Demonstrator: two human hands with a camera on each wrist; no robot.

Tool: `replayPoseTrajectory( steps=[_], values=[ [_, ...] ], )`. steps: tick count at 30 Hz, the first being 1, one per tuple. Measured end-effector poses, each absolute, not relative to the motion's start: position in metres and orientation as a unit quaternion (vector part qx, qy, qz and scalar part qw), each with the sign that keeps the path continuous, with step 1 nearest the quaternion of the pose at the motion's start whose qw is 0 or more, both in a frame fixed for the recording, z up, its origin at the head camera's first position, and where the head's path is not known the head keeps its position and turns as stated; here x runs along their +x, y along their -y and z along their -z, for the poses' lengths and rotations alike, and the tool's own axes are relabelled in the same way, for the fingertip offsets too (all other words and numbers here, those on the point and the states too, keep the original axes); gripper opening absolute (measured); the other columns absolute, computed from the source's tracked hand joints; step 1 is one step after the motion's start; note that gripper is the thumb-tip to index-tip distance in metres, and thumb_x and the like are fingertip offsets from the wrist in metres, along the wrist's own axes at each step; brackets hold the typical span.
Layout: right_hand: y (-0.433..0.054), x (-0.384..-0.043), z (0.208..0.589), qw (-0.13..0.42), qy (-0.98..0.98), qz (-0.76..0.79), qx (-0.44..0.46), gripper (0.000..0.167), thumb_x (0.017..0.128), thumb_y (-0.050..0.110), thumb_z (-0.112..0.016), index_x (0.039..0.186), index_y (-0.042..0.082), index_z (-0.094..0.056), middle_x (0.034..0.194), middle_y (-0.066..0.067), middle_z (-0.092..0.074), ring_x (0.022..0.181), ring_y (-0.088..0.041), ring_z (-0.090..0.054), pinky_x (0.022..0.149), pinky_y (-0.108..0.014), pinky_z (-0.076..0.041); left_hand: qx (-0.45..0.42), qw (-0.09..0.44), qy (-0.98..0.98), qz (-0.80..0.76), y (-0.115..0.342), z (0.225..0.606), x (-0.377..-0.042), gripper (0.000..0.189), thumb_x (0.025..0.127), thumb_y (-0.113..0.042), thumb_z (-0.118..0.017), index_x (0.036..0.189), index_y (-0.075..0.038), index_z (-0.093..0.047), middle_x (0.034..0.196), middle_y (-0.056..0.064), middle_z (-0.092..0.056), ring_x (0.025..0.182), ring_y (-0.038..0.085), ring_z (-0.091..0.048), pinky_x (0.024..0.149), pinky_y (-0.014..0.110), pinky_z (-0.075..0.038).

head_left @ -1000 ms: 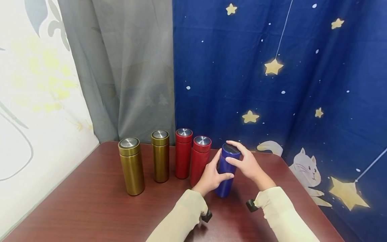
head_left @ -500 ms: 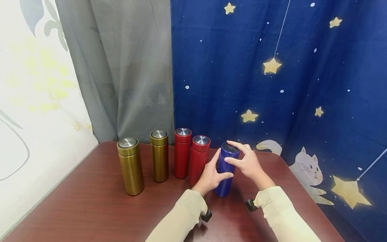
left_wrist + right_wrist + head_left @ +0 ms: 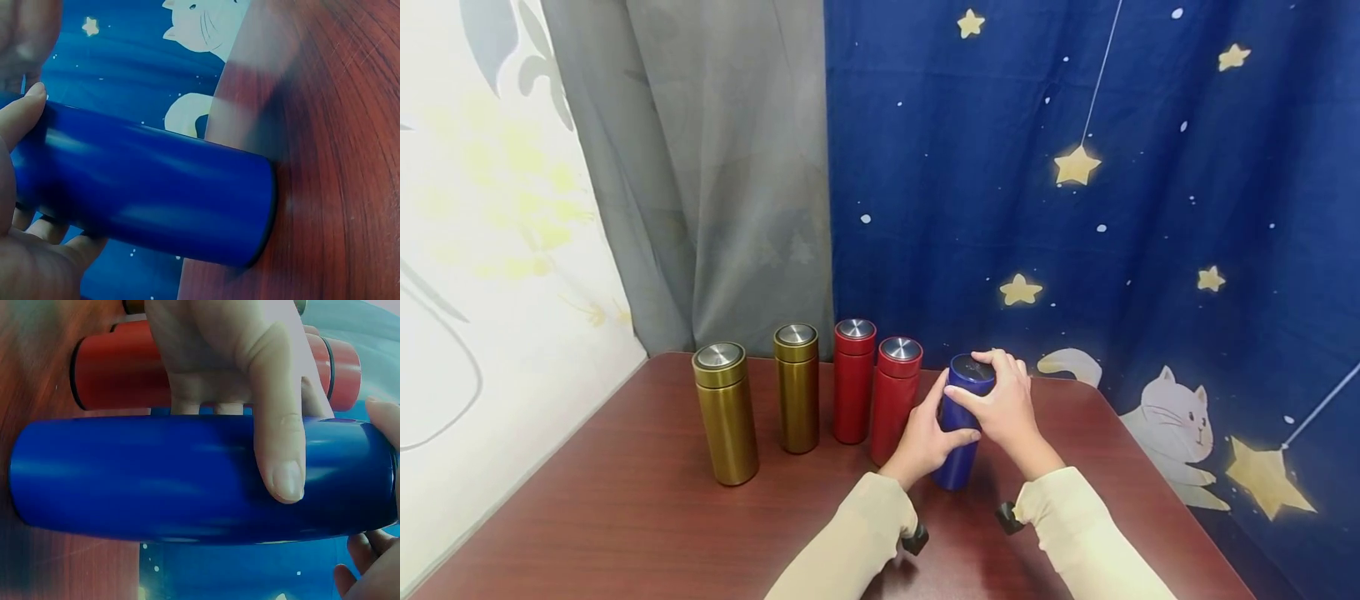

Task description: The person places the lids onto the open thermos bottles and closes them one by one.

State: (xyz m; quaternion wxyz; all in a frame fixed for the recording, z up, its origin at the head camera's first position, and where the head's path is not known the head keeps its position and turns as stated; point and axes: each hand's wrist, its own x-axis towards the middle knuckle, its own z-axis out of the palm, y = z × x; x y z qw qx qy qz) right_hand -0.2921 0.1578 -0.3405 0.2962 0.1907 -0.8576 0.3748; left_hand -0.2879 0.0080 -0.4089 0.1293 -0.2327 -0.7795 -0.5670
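Note:
A blue thermos bottle (image 3: 957, 465) with a dark, glossy lid top stands upright on the table, right of a row of other bottles. My left hand (image 3: 923, 440) grips its upper body, the thumb across the near side and the fingers behind. At the top, my right hand (image 3: 1011, 408) holds the lid, its thumb on the near left of the rim and its fingers on the far right. Seen from the left wrist, the bottle's base (image 3: 265, 212) is at the wood surface. The left thumb (image 3: 286, 469) lies flat along the blue wall in the right wrist view.
Two red bottles (image 3: 854, 392) (image 3: 895, 408) stand just left of my left hand. Farther left are two gold bottles (image 3: 799, 404) (image 3: 727, 429) with silver lid tops. A grey curtain (image 3: 752, 167) and a blue star-patterned curtain (image 3: 940, 208) hang behind the reddish-brown table (image 3: 625, 517).
My right hand has turned round the lid, its thumb shifting left along the near rim and its wrist moving left. My left hand and the bottle stay in place.

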Motion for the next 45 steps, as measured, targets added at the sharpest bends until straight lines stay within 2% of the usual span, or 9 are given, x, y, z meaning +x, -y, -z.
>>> replayPoseTrajectory(
  steps=[4, 10, 12, 16, 21, 29, 34, 40, 45],
  values=[
    [-0.161, -0.292, 0.341, 0.282, 0.858, -0.383, 0.196, 0.068, 0.072, 0.038, -0.085, 0.125, 0.009, -0.056, 0.118, -0.014, -0.057, 0.108, -0.031, -0.044, 0.089, -0.052, -0.040, -0.235, 0.120, 0.780, 0.568, -0.008, 0.409, -0.288, 0.098, 0.081, -0.030, -0.080, 0.156, -0.030, -0.017, 0.139, 0.002, -0.054, 0.115, 0.020, -0.060, 0.094, 0.041, -0.050],
    [-0.179, -0.291, 0.339, 0.151, 0.816, -0.491, 0.266, 0.061, 0.084, 0.013, -0.076, 0.138, 0.009, -0.047, 0.124, -0.017, -0.053, 0.107, -0.031, -0.056, 0.085, -0.046, -0.054, -0.255, 0.091, 0.769, 0.579, -0.012, 0.408, -0.290, 0.097, 0.082, -0.026, -0.079, 0.156, -0.033, -0.017, 0.141, 0.000, -0.052, 0.116, 0.019, -0.059, 0.094, 0.039, -0.050],
    [-0.184, -0.295, 0.338, 0.103, 0.785, -0.528, 0.307, 0.061, 0.085, 0.004, -0.071, 0.140, 0.006, -0.046, 0.128, -0.018, -0.052, 0.107, -0.031, -0.058, 0.086, -0.041, -0.054, -0.259, 0.078, 0.765, 0.584, -0.010, 0.408, -0.291, 0.096, 0.082, -0.025, -0.079, 0.155, -0.034, -0.017, 0.142, -0.001, -0.050, 0.118, 0.019, -0.058, 0.094, 0.040, -0.050],
    [-0.191, -0.305, 0.338, 0.034, 0.742, -0.569, 0.353, 0.061, 0.085, 0.000, -0.068, 0.142, 0.007, -0.046, 0.133, -0.016, -0.050, 0.111, -0.026, -0.057, 0.090, -0.034, -0.051, -0.270, 0.058, 0.756, 0.594, -0.006, 0.408, -0.293, 0.097, 0.082, -0.023, -0.079, 0.156, -0.033, -0.017, 0.144, -0.001, -0.048, 0.119, 0.020, -0.057, 0.094, 0.040, -0.050],
    [-0.196, -0.306, 0.334, 0.001, 0.734, -0.574, 0.363, 0.059, 0.087, 0.001, -0.067, 0.142, 0.007, -0.046, 0.133, -0.016, -0.051, 0.111, -0.024, -0.059, 0.091, -0.034, -0.051, -0.280, 0.047, 0.751, 0.596, -0.003, 0.406, -0.296, 0.097, 0.082, -0.024, -0.079, 0.155, -0.035, -0.017, 0.142, -0.001, -0.050, 0.117, 0.018, -0.058, 0.093, 0.039, -0.050],
    [-0.191, -0.306, 0.334, 0.048, 0.770, -0.536, 0.343, 0.058, 0.084, 0.003, -0.073, 0.138, 0.009, -0.054, 0.127, -0.015, -0.059, 0.107, -0.026, -0.061, 0.090, -0.039, -0.052, -0.267, 0.061, 0.755, 0.596, -0.001, 0.408, -0.296, 0.096, 0.081, -0.025, -0.080, 0.154, -0.038, -0.019, 0.142, -0.005, -0.049, 0.118, 0.015, -0.057, 0.094, 0.037, -0.049],
    [-0.184, -0.302, 0.335, 0.140, 0.822, -0.468, 0.292, 0.058, 0.079, 0.018, -0.081, 0.133, 0.019, -0.061, 0.113, -0.010, -0.063, 0.101, -0.023, -0.051, 0.085, -0.046, -0.047, -0.262, 0.086, 0.757, 0.593, -0.003, 0.409, -0.294, 0.097, 0.081, -0.024, -0.080, 0.154, -0.037, -0.018, 0.143, -0.004, -0.049, 0.118, 0.016, -0.057, 0.094, 0.037, -0.049],
    [-0.171, -0.290, 0.338, 0.249, 0.856, -0.397, 0.217, 0.061, 0.071, 0.034, -0.087, 0.127, 0.021, -0.066, 0.092, -0.009, -0.055, 0.084, -0.021, -0.045, 0.065, -0.038, -0.045, -0.254, 0.126, 0.759, 0.586, -0.008, 0.410, -0.288, 0.097, 0.081, -0.025, -0.081, 0.155, -0.032, -0.020, 0.139, 0.000, -0.054, 0.114, 0.017, -0.060, 0.094, 0.037, -0.049],
    [-0.158, -0.282, 0.341, 0.317, 0.858, -0.364, 0.177, 0.060, 0.070, 0.039, -0.087, 0.124, 0.020, -0.069, 0.090, -0.010, -0.062, 0.087, -0.023, -0.042, 0.074, -0.042, -0.036, -0.235, 0.141, 0.770, 0.576, -0.010, 0.411, -0.285, 0.098, 0.080, -0.027, -0.082, 0.156, -0.028, -0.019, 0.138, 0.002, -0.055, 0.113, 0.018, -0.061, 0.093, 0.035, -0.050]
  ],
)
